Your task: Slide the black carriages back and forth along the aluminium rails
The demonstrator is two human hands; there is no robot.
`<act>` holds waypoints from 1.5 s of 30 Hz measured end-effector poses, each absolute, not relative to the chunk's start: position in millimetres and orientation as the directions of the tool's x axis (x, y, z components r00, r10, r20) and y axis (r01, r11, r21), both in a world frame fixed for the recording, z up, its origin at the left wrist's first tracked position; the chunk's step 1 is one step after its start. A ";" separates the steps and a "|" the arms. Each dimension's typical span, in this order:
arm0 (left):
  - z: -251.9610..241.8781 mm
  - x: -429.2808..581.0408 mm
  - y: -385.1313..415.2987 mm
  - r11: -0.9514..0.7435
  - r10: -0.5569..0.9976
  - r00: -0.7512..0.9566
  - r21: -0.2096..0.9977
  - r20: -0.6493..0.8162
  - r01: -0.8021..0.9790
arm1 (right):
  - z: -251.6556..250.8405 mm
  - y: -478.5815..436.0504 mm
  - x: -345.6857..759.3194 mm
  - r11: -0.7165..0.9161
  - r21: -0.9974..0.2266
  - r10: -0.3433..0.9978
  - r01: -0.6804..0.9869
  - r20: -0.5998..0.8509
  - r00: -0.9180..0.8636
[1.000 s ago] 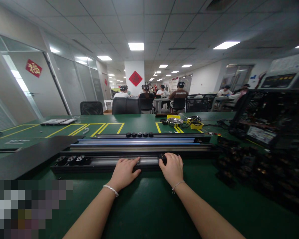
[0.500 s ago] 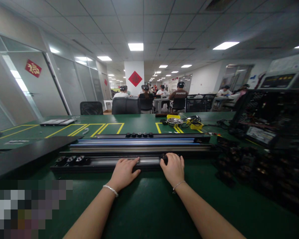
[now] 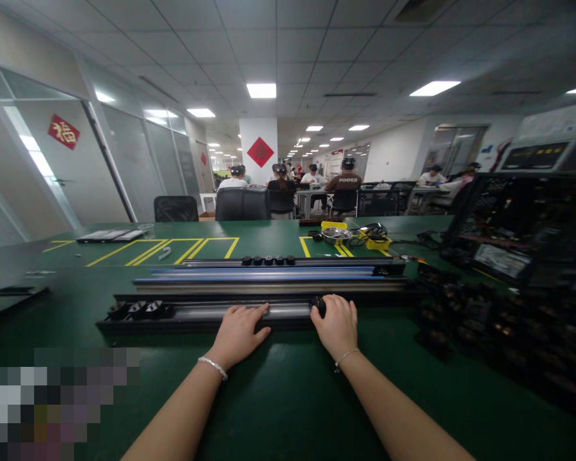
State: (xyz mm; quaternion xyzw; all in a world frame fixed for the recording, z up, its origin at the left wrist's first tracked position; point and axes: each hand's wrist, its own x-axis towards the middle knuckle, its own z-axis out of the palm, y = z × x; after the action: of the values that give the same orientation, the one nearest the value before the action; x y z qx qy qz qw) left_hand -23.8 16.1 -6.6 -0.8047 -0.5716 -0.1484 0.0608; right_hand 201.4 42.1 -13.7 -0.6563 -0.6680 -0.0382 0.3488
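Gripping rounded black piece [image 3: 319,306]: right hand [image 3: 335,326] | left hand [image 3: 237,331]: fingers extended, touching long, smooth, grey metallic rail [image 3: 196,312]

Black rail [image 3: 139,326], silver-grey channel [image 3: 196,312]; black part [image 3: 321,307]; blue-edged silver strip [image 3: 264,274]; green table [image 3: 288,397], yellow lines [image 3: 232,248].

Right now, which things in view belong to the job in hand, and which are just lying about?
Apparently in the job:
nearest rail, under the left hand
black piece held by the right hand
three black pieces at the rail's left end

Seemingly just lying about:
round metal dish
pale curved piece
open dark casing at right
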 end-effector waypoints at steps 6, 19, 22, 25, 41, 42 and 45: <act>-6.8 -23.7 16.1 -0.346 0.896 0.308 0.067 0.321 0.936 | -14.5 42.4 204.3 0.120 -0.407 0.845 0.906 0.520 0.122; -7.7 -24.2 16.3 -0.349 0.893 0.311 0.064 0.327 0.935 | -18.7 48.4 215.0 0.130 -0.382 0.820 0.915 0.560 0.118; -7.8 -24.2 15.9 -0.348 0.894 0.308 0.070 0.326 0.935 | -20.3 49.7 216.6 0.125 -0.382 0.815 0.916 0.566 0.125; -7.1 -24.1 15.8 -0.346 0.896 0.307 0.073 0.321 0.935 | -21.0 50.4 217.5 0.126 -0.386 0.813 0.914 0.568 0.128; -4.0 -22.5 14.6 -0.333 0.906 0.296 0.078 0.303 0.940 | -17.2 49.7 223.0 0.085 -0.438 0.842 0.895 0.512 0.171; -4.1 -22.6 14.7 -0.337 0.904 0.299 0.076 0.306 0.939 | -17.2 49.6 223.0 0.080 -0.440 0.844 0.894 0.507 0.174; -4.7 -22.9 15.0 -0.343 0.900 0.306 0.071 0.309 0.937 | -17.3 49.9 223.4 0.073 -0.447 0.848 0.891 0.499 0.181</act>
State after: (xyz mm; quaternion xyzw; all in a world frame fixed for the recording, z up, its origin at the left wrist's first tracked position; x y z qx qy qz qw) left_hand -22.9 15.0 -4.7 -0.8058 -0.5700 -0.1485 0.0609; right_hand 223.4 49.9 -17.3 -0.6801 -0.6393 -0.0305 0.3576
